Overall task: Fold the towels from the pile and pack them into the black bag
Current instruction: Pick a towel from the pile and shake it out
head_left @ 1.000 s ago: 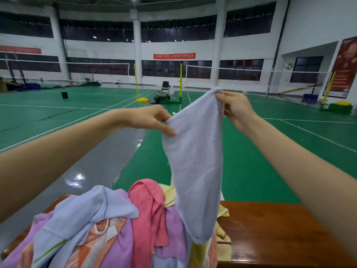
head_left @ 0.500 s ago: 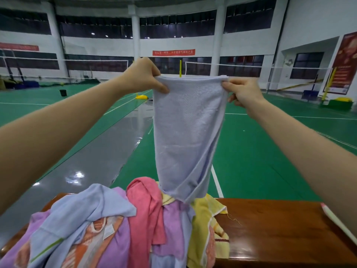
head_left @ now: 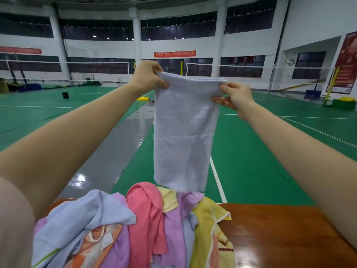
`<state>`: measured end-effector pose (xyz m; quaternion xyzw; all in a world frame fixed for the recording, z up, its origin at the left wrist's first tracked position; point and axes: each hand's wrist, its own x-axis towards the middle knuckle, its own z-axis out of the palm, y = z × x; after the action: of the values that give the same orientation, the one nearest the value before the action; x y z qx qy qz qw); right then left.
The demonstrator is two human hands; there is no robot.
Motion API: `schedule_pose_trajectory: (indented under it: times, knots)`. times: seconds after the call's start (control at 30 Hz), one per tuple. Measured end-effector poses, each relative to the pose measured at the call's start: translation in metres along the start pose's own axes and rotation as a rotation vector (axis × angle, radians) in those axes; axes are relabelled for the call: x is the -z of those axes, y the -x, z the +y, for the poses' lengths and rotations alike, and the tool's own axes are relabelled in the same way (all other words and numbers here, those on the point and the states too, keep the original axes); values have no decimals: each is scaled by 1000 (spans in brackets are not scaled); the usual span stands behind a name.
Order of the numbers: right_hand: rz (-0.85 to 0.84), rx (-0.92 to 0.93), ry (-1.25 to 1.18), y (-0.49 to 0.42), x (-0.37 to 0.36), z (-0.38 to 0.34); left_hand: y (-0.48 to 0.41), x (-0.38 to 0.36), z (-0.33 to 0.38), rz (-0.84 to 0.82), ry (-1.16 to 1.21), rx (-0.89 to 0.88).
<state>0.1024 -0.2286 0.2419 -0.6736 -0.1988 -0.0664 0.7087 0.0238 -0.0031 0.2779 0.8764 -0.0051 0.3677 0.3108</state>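
While both arms reach forward at head height, the left hand [head_left: 148, 77] and the right hand [head_left: 234, 97] hold a pale lilac towel [head_left: 183, 132] up in the air by its top edge. The left grip is narrow, thumb and fingers pinched on the top left corner; the right grip is likewise pinched on the top right corner, thumb on the near face and fingers curled behind. Between the two hands the top edge runs nearly level, the left corner a little higher. From there the towel hangs straight down as a long flat panel, doubled along its top, and its lower edge ends just above the pile [head_left: 135, 229], not clearly touching it.

That pile covers the left part of the tabletop [head_left: 280, 238] up to the far edge: a light blue towel [head_left: 87, 215] nearest the left edge, a pink one [head_left: 146, 209] draped over the middle, purple ones [head_left: 173, 225] beside it, a yellow one [head_left: 208, 229] on the pile's right side, and an orange-patterned one [head_left: 96, 248] toward the near edge. Right of the pile the brown wood lies bare toward the right edge.
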Motion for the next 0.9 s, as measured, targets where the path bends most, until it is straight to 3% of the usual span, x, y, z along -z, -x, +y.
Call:
schedule_pose_trajectory:
  times: [0.1, 0.17, 0.27, 0.33, 0.5, 0.63, 0.9]
  knots:
    - [-3, 53, -55, 10, 3, 6, 17, 3, -6, 40, 84, -50]
    - [-51, 34, -34, 27, 9, 17, 38, 6, -14, -147, 38, -89]
    - [-151, -62, 194, 52, 18, 35, 70, 11, -19, -450, -117, -56]
    - [-86, -39, 269, 56, 19, 33, 75, 17, -12, -428, -60, -17]
    - [-34, 28, 152, 60, 13, -4, 69, 33, 18, -266, 301, 136]
    - [-160, -18, -135, 75, 1, -21, 74, 29, 38, -228, 435, 172]
    - [-377, 72, -245, 96, -24, -41, 86, 14, 81, -193, 471, 58]
